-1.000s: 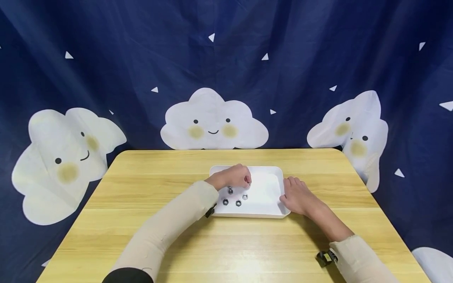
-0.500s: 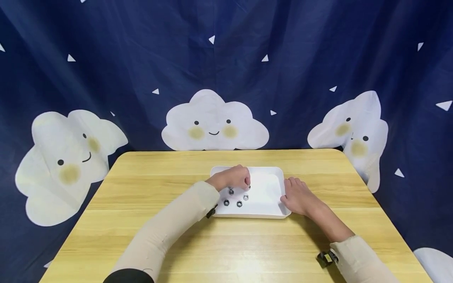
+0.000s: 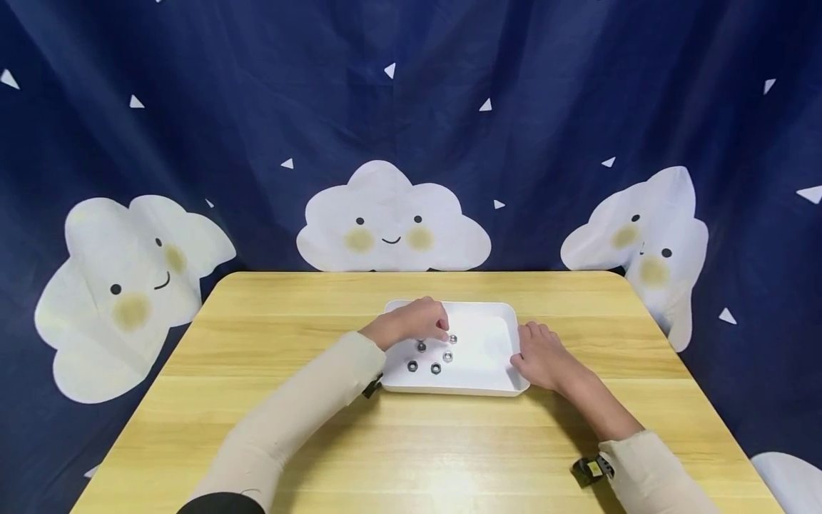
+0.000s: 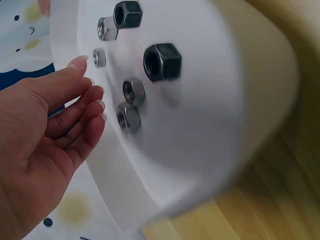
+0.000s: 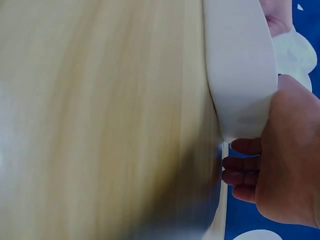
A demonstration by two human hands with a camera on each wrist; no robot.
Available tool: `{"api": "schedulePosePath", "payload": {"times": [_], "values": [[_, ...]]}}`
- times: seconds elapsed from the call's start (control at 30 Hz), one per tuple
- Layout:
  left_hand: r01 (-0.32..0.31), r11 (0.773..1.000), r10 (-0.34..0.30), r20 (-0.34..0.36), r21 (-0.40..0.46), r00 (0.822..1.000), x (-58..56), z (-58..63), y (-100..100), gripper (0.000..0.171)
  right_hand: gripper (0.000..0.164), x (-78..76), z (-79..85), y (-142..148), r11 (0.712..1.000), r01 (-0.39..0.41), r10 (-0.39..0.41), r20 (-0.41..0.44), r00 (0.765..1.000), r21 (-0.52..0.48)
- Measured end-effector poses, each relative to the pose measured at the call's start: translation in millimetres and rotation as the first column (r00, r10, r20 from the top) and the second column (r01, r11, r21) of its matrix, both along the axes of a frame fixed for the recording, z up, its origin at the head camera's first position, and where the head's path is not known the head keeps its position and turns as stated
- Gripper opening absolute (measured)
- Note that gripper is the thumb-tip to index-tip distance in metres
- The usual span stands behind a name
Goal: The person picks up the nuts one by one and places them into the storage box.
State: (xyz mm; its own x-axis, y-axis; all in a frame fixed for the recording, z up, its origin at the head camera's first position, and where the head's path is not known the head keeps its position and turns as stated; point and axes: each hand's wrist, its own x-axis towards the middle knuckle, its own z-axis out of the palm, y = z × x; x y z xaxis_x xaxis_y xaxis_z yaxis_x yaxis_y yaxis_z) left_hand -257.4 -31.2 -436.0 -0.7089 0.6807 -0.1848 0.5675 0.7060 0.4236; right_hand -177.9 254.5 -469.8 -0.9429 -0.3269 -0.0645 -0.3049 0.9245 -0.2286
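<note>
Several hex nuts lie in a shallow white tray (image 3: 481,382). Two dark nuts (image 4: 162,62) stand out in the left wrist view, among silver nuts (image 4: 128,117). Over the tray's left half, my left hand (image 3: 420,319) is held with its fingers loosely bent and nothing between them. Just off its thumb tip sits one small silver nut (image 3: 453,339). My right hand (image 3: 544,357) holds the tray's right end, its thumb over the rim and its fingers along the outside wall. Another nut (image 3: 420,340) is partly hidden under my left hand in the head view.
The tray stands on a light wooden table (image 3: 308,314), toward its far edge. Behind the table hangs a dark blue curtain (image 3: 257,86) printed with white smiling clouds. A small black device (image 3: 587,471) sits at the right sleeve, and another (image 3: 372,387) at the left.
The silver nut at my left fingertips has been let go and now lies on the tray. My left hand has drawn slightly left, its fingers loosened. My right hand keeps its place on the tray.
</note>
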Motion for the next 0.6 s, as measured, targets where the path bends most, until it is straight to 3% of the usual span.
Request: {"api": "schedulePosePath", "payload": {"times": [0.37,0.6], "values": [[0.000,0.995,0.012,-0.116,0.096,0.993,5.7,7.4,-37,0.019,0.055,-0.7,7.2,5,0.999,-0.006,0.009,0.055,0.998,-0.051],[-0.053,0.987,0.082,-0.194,0.151,0.978,14.0,8.4,-64,0.020,0.063,-0.3,19.5,16,0.988,0.012,0.004,0.103,0.995,-0.157]]}}
